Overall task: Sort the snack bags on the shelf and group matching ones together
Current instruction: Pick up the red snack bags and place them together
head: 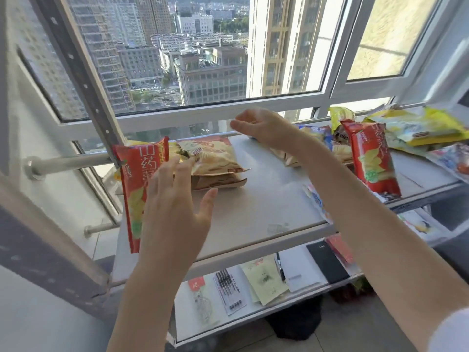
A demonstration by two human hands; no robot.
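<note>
A long red crisp bag [138,189] stands on its edge at the left end of the white shelf [256,212]. Beside it lie two beige crisp bags [215,161], one stacked on the other. My left hand [175,212] hovers in front of the red bag with its fingers spread, holding nothing. My right hand [264,128] is raised over the shelf's back edge, fingers loosely bent, empty. A second red crisp bag [370,158] stands at the right. Behind my right forearm lie a blue bag [317,133] and another beige bag [340,151].
Yellow snack bags [416,128] pile up at the far right by the window. More bags hang over the shelf's right front edge [317,201]. The lower shelf [253,313] holds pens, cards and notebooks. A metal rail [71,161] and window frame border the left side.
</note>
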